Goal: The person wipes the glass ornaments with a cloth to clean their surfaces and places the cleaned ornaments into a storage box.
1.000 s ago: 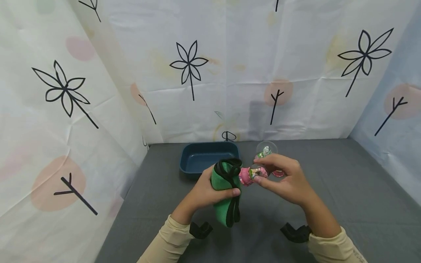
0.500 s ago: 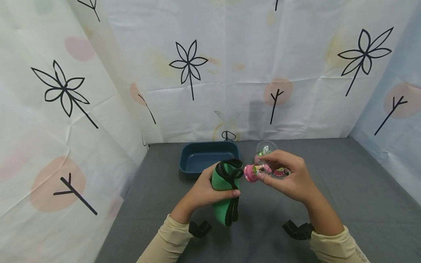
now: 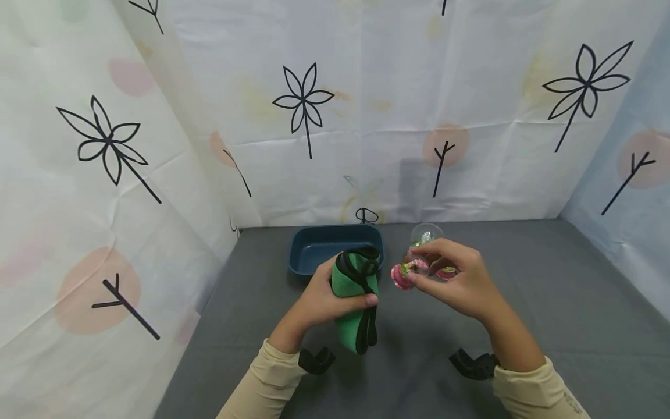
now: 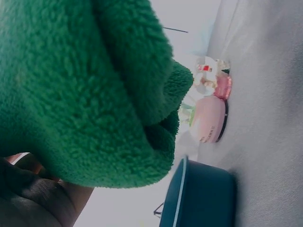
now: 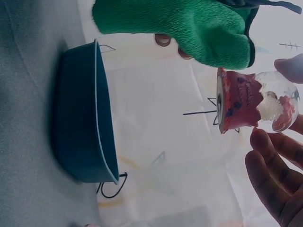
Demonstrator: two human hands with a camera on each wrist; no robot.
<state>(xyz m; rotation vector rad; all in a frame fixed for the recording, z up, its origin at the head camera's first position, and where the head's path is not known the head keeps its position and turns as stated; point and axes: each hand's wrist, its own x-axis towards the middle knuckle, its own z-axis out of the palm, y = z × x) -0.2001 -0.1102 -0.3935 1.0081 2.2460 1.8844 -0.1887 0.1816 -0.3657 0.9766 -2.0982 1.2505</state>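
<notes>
My left hand (image 3: 316, 302) grips a folded green cloth (image 3: 348, 286) with black edging, its thumb across the front. To the right, my right hand (image 3: 460, 279) pinches a small snow globe (image 5: 240, 100) by its clear ball, between thumb and fingers. The globe lies on its side in the air, its pink scalloped base pointing toward the cloth. In the right wrist view the base sits just under the cloth's edge. Fluffy green folds (image 4: 90, 94) fill much of the left wrist view and hide most of the left fingers.
A dark blue basin (image 3: 298, 265) stands at the back, behind the left hand. A larger snow globe with a pink base (image 4: 208, 119) stands right of it, partly hidden by my right hand. Next to that is another small pink-based globe (image 4: 222, 86). Patterned cloth walls (image 3: 361, 174) enclose the grey table.
My right hand has drawn the small snow globe a little to the right, away from the cloth, and its base now turns more toward the head camera. The left hand with the cloth has shifted slightly left.
</notes>
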